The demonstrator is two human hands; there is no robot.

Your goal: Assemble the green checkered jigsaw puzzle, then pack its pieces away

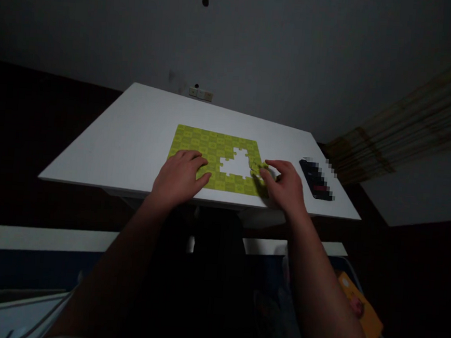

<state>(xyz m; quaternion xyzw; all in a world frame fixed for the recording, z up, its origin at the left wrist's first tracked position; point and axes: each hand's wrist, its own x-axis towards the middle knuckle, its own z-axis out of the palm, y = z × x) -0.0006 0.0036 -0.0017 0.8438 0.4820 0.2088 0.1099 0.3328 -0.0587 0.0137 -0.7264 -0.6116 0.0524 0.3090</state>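
Forearms: the left forearm [111, 280] and right forearm [325, 286] rise from the bottom of the view, closest to the camera, and converge at 12 o'clock toward the surface.

Left grip: the left grip [180, 178] lies over the lower-left part of the puzzle, with its fingers spread and gently curved. It presses flat and pinches nothing.

Puzzle: a yellow-green jigsaw puzzle [211, 152] lies on the white surface [135, 130], its long axis running from 9 to 3 o'clock. Its lower edge sits near the surface's front edge.

Gap: an irregular opening [235, 164] in the puzzle shows the white surface through it, at about 9 o'clock from the right grip and 3 o'clock from the left.

Right grip: the right grip [284, 186] is the nearer hand to the opening, with its thumb and fingers drawn together at the puzzle's right edge. The dim light hides whether they are pinching anything.

Pieces: a few yellow-green puzzle pieces [257, 167] sit under the right fingertips, just right of the opening.

Phone: a dark, pixelated phone-like object [316, 180] lies just beside the right grip, at 3 o'clock, leaving little room on that side.

Far right: a beaded string curtain [383, 145] hangs at 2 o'clock, and an orange folder [360, 310] sits low at 4 o'clock.
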